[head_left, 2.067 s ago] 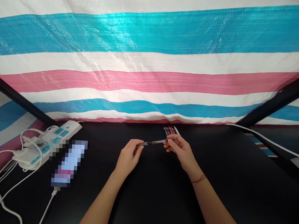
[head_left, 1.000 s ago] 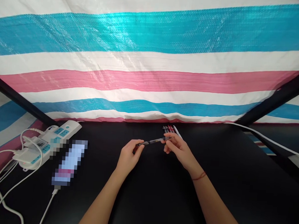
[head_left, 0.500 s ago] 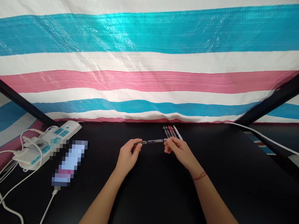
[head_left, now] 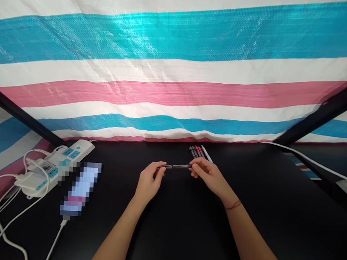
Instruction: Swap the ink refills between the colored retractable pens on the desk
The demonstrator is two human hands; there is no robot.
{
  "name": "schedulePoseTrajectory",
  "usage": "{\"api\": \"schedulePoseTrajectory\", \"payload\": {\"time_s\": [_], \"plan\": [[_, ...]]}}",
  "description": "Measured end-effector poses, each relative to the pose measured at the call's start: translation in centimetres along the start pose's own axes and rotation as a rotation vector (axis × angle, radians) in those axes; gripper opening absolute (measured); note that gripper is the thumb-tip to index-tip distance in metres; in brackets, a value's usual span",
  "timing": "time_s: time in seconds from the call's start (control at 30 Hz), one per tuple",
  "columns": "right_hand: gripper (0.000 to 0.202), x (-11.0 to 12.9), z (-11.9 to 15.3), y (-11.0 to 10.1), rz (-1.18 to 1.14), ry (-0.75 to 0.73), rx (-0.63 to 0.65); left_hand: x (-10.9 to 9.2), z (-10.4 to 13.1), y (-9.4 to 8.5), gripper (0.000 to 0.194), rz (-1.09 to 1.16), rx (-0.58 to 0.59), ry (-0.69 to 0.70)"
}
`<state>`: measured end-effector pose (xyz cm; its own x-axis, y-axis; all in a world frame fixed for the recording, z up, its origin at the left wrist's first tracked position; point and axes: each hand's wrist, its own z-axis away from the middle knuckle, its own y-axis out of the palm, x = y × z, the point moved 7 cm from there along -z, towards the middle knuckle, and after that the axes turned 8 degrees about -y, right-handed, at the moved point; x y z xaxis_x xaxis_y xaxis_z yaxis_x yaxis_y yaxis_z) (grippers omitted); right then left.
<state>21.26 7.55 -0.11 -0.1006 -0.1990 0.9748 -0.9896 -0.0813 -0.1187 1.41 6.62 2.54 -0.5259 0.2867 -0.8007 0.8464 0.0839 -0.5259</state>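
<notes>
- Pen between left grip and right grip: dark, part clear.
- Pens beyond the right grip: dark, red, white.
- Worktop under both grips: black.
- Sheet beyond them: white, blue, pink stripes.
- Power strip left of the left grip: white, blue sockets.

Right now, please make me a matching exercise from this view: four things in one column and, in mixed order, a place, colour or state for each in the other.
Things:
1. power strip
2. row of pens
3. red bracelet
4. single pen apart from the row

Places, colours, states:
A. around the right wrist
B. held near its ends by the left hand and right hand
C. toward the far edge of the table, near the striped sheet
D. white, with blue socket panels

Right pairs: 1-D, 2-C, 3-A, 4-B
</notes>
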Motion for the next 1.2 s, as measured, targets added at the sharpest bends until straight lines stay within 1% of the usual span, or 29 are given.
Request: {"api": "schedulePoseTrajectory", "payload": {"time_s": [0.07, 0.13, 0.23, 0.3, 0.37, 0.47, 0.53, 0.63, 0.7, 0.8, 0.9, 0.97, 1.1, 1.2], "plan": [[0.038, -0.1, 0.1, 0.1, 0.038, 0.01, 0.015, -0.1, 0.0, 0.0, 0.017, -0.002, 0.001, 0.008], [0.036, -0.2, 0.1, 0.0, 0.017, 0.004, 0.003, -0.1, 0.0, 0.0, 0.017, -0.001, 0.0, 0.003], [0.038, -0.1, 0.2, 0.0, -0.009, -0.021, -0.001, 0.0, -0.1, -0.1, 0.017, 0.002, -0.006, -0.008], [0.032, -0.2, 0.2, 0.0, 0.061, -0.018, 0.012, -0.1, -0.1, -0.1, 0.018, 0.001, -0.003, -0.007], [0.035, -0.3, 0.2, -0.1, 0.127, -0.004, 0.012, -0.1, -0.1, -0.1, 0.018, 0.001, 0.002, -0.005], [0.03, -0.2, 0.2, -0.1, 0.08, -0.013, 0.008, -0.1, -0.1, -0.1, 0.018, 0.005, 0.001, -0.007], [0.034, 0.0, 0.3, 0.1, 0.044, -0.028, 0.039, 0.0, -0.1, -0.1, 0.019, 0.008, 0.002, -0.014], [0.029, 0.2, 0.3, 0.4, 0.083, -0.028, 0.091, 0.1, -0.1, -0.1, 0.021, 0.015, 0.008, -0.025], [0.029, 0.3, 0.3, 0.3, 0.105, -0.017, 0.09, 0.1, -0.2, 0.0, 0.021, 0.021, 0.013, -0.026], [0.028, 0.5, 0.4, 0.3, 0.073, -0.011, 0.079, 0.3, -0.2, -0.1, 0.022, 0.056, 0.012, -0.066], [0.032, 0.6, 0.5, 0.4, 0.023, -0.014, 0.096, 0.8, -0.2, -0.2, 0.023, 0.086, 0.002, -0.137], [0.03, 0.7, 0.6, 0.6, 0.019, -0.016, 0.111, 1.0, -0.2, -0.3, 0.024, 0.089, 0.002, -0.158], [0.026, 1.0, 0.4, 0.7, 0.06, -0.044, 0.113, 0.8, -0.1, -0.4, 0.024, 0.075, 0.001, -0.124], [0.033, 1.2, 0.3, 0.8, 0.118, -0.05, 0.102, 0.3, -0.1, -0.4, 0.022, 0.035, -0.011, -0.048]]}}
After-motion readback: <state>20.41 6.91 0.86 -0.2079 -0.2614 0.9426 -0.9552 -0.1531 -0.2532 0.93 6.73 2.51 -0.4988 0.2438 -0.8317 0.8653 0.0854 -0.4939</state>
